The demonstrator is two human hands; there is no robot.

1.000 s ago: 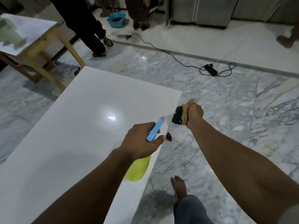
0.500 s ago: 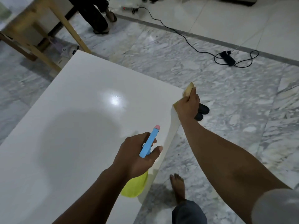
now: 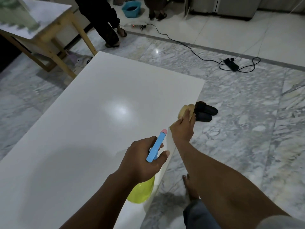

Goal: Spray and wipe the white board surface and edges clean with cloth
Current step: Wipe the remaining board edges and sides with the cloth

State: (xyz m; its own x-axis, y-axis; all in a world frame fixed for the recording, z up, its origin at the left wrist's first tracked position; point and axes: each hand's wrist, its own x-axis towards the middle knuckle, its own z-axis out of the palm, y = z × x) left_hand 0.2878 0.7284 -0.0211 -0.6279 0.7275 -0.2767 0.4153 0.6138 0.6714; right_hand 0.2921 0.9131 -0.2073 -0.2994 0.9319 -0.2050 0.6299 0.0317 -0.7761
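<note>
1. White board (image 3: pixel 99 113) lies flat and fills the left and middle of the head view, its far corner pointing away from the person. A bright glare sits near its middle, and a dark shadow falls across its near part.
2. The left hand (image 3: pixel 142 161) is over the board's near right part. Its grip is closed round the neck of a spray bottle (image 3: pixel 142 192), thumb on the right side. The bottle has a yellow body below the hand and a blue head with a pink tip pointing forward.
3. The right hand (image 3: pixel 182 129) is at the board's right edge, further forward than the left. Its grip is closed on a yellow cloth (image 3: pixel 184 109), which bunches out beyond the fingers and lies against that edge.
4. A pair of black slippers (image 3: pixel 204 113) sits on the marble floor (image 3: pixel 247 129) just beyond the cloth.
5. The person's bare foot (image 3: pixel 189 187) stands on the floor beside the board's near right edge, under the right forearm.
6. Farther off, a black cable runs across the floor to a power strip (image 3: pixel 231 64).
7. At top left stands a second surface (image 3: pixel 54 25) on wooden legs. Behind it are a standing person in dark trousers (image 3: pixel 102 19) and a blue basin (image 3: pixel 131 8).
</note>
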